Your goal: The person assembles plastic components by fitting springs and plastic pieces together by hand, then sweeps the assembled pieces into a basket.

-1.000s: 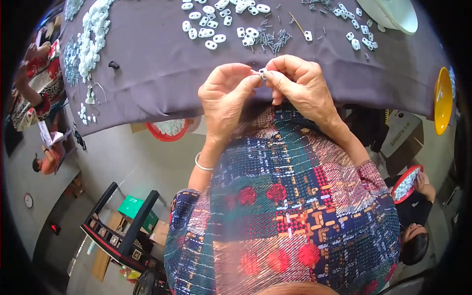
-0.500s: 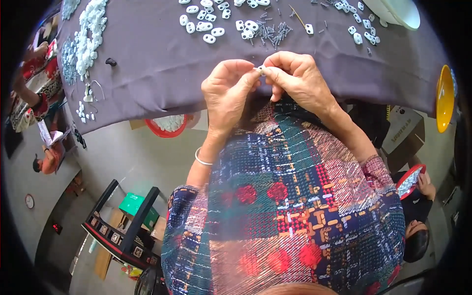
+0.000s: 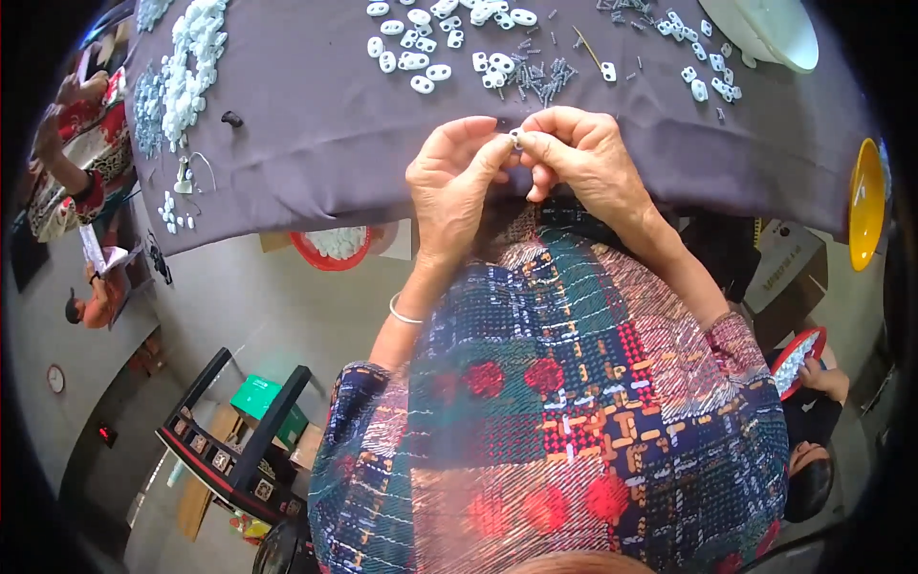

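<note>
Above the near table edge, my left hand (image 3: 451,187) and my right hand (image 3: 595,161) meet fingertip to fingertip. Both pinch one small white plastic cord lock (image 3: 516,138) with a dark hole showing; most of it is covered by my fingers. Just beyond lies a scatter of tiny grey metal springs (image 3: 547,80). White oval two-hole cord lock parts (image 3: 413,61) are spread behind and to the left of the springs. To the right, a thin brass-coloured rod (image 3: 585,42) ends at another white piece (image 3: 608,72).
A long heap of white parts (image 3: 194,72) fills the table's left side, near a small black lump (image 3: 231,119). A white bowl (image 3: 801,48) stands far right, a yellow basin (image 3: 866,206) beyond the edge. A red basin (image 3: 330,258) sits below the table. Other people are at both sides.
The table and its contents have shifted slightly right and down in view. Both hands keep their pinch; the white piece shows a bit more between my fingertips.
</note>
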The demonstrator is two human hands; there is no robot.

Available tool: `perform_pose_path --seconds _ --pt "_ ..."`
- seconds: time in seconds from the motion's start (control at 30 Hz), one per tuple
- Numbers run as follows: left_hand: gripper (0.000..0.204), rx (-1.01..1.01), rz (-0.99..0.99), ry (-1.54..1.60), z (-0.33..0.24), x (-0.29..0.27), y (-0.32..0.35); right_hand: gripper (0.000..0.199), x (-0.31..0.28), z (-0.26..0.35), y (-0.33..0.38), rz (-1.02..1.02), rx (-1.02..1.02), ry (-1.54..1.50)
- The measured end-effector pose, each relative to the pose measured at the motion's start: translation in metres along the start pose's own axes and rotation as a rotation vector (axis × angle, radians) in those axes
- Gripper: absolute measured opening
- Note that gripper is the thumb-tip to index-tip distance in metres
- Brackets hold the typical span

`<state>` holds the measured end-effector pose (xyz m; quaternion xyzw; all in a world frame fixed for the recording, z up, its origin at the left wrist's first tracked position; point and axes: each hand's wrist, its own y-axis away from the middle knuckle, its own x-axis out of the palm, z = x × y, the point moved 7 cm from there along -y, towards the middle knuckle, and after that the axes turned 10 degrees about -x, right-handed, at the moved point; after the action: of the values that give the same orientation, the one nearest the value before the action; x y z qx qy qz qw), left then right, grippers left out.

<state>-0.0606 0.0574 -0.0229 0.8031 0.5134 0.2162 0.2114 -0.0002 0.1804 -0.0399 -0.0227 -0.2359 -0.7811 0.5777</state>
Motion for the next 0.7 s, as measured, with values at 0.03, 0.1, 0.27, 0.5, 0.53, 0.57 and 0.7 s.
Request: perform_pose_path --seconds 0.03,0.1,0.27,0.5,0.53,0.57,0.7 --pt "0.017 0.004 0.001 0.001 0.0 0.0 -0.001 0.017 -0.001 -0.001 0.0 0.0 -0.004 0.002" --pt "0.019 -0.021 0.042 0.023 -0.001 0.001 -0.001 0.017 -0.001 0.002 0.0 -0.015 -0.022 -0.088" --pt "0.02 -0.062 0.095 -0.024 0.0 -0.001 0.0 0.017 -0.002 -0.001 0.0 -0.039 -0.005 -0.117" --pt "0.018 -0.088 0.156 -0.182 -0.001 0.005 -0.004 0.019 -0.003 0.002 -0.001 -0.023 -0.033 -0.072" --pt "0.018 -0.087 0.16 -0.182 0.0 0.006 -0.005 0.017 -0.003 0.002 0.0 -0.018 -0.021 -0.041" --pt "0.017 -0.063 0.137 -0.185 -0.002 0.006 -0.003 0.017 -0.002 0.003 -0.001 -0.016 -0.023 -0.041" --pt "0.014 -0.024 0.078 -0.135 0.003 0.003 -0.001 0.016 0.001 0.007 -0.002 -0.011 -0.012 -0.044"
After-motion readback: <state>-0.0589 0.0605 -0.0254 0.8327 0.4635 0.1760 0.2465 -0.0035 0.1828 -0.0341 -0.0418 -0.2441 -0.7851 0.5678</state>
